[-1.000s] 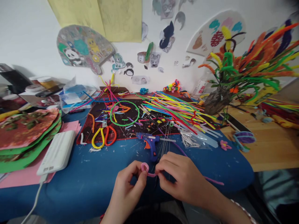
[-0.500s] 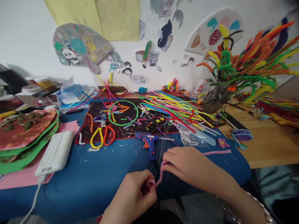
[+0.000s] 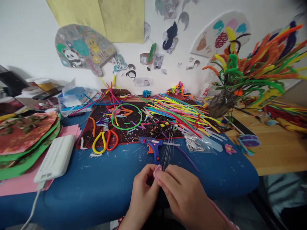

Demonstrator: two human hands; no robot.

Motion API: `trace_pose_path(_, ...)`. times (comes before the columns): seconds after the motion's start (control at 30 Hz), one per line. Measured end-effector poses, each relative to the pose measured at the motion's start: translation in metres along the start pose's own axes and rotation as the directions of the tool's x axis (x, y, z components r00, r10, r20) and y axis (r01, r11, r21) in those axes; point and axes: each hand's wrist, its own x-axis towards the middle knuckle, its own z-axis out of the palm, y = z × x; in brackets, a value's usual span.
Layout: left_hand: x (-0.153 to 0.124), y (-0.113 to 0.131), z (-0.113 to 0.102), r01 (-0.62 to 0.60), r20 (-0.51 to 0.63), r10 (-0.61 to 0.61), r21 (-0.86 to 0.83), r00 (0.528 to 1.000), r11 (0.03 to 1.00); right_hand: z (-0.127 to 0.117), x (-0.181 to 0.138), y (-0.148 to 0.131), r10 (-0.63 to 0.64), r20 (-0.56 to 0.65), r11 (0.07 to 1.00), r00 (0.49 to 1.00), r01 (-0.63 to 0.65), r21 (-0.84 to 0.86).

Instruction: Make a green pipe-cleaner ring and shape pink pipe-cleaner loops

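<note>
Left hand (image 3: 143,188) and right hand (image 3: 183,193) meet low, fingertips pinched together.

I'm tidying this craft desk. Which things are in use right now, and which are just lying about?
In use:
left hand
right hand
pink pipe cleaner, pinched between both hands

Lying about:
blue glue gun
green pipe-cleaner ring
pile of coloured pipe cleaners
white power bank

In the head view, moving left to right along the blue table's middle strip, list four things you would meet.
White power bank → yellow and orange loops → blue glue gun → small pink flower.
</note>
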Motion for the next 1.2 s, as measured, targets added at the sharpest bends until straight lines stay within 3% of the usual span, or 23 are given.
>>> trace_pose_path(0.17,-0.001,0.003,0.001,-0.009,-0.040,0.006,-0.084,0.999,0.996,-0.003,-0.006,0.007,0.077,-0.001,0.965,0.997,-0.075,0.252)
trace_pose_path(0.33,0.000,0.003,0.000,-0.003,-0.051,-0.001,-0.085,0.999,0.996,-0.001,-0.006,0.014,0.132,-0.153,0.924,0.979,-0.066,0.376)
trace_pose_path(0.43,-0.001,0.001,-0.003,-0.033,-0.095,0.031,-0.015,0.995,0.999,-0.002,-0.007,0.016,0.157,-0.128,0.912,0.979,-0.094,0.400)
trace_pose_path(0.5,-0.002,0.000,-0.005,-0.131,-0.153,0.149,0.120,0.977,0.984,-0.004,-0.008,0.018,0.222,-0.080,0.889,0.972,-0.169,0.425)
trace_pose_path(0.6,-0.002,-0.002,-0.009,-0.347,-0.164,0.435,0.389,0.886,0.853,-0.009,-0.010,0.023,0.326,-0.015,0.837,0.945,-0.281,0.469)
trace_pose_path(0.73,0.002,-0.005,-0.013,-0.530,-0.059,0.711,0.624,0.701,0.574,-0.015,-0.013,0.026,0.364,0.148,0.752,0.920,-0.383,0.537)
trace_pose_path(0.87,0.004,-0.013,-0.015,-0.634,0.030,0.832,0.663,0.555,0.399,-0.017,-0.013,0.026,0.391,0.306,0.654,0.868,-0.496,0.571)
trace_pose_path(1.0,0.002,-0.019,-0.016,-0.676,0.051,0.861,0.644,0.506,0.359,-0.013,-0.011,0.022,0.441,0.375,0.639,0.816,-0.578,0.507)
trace_pose_path(1.07,0.001,-0.016,-0.016,-0.694,0.042,0.851,0.600,0.524,0.398,-0.012,-0.010,0.020,0.443,0.355,0.662,0.823,-0.568,0.489)
trace_pose_path(1.1,0.000,-0.014,-0.016,-0.702,0.034,0.828,0.550,0.559,0.451,-0.011,-0.010,0.020,0.441,0.337,0.681,0.832,-0.554,0.479)
trace_pose_path(1.13,0.000,-0.010,-0.017,-0.702,0.023,0.791,0.478,0.611,0.528,-0.012,-0.009,0.020,0.434,0.317,0.703,0.843,-0.537,0.466)
trace_pose_path(1.2,-0.001,-0.002,-0.018,-0.622,0.007,0.650,0.294,0.760,0.725,-0.013,-0.009,0.020,0.411,0.264,0.755,0.873,-0.488,0.437)
